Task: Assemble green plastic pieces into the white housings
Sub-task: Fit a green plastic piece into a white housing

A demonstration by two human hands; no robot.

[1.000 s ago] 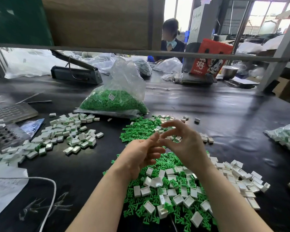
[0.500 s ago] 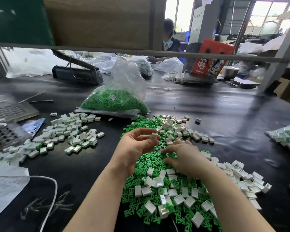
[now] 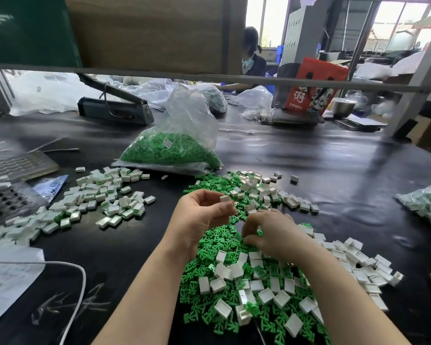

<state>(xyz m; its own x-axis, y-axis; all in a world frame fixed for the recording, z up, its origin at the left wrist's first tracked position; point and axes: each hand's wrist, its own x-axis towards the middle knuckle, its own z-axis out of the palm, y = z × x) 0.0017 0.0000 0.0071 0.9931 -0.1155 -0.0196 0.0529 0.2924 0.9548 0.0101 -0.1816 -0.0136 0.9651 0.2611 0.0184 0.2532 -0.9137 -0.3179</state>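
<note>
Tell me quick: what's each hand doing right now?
Left hand: closed, pinching a white housing.
Right hand: fingers curled down into the green pieces; whether it holds one cannot be told.

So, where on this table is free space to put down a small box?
Bare black table lies right of the green-pieces bag, before the far clutter. A narrower strip runs between the finished pile and the left hand. Around the right hand loose parts crowd it.
</note>
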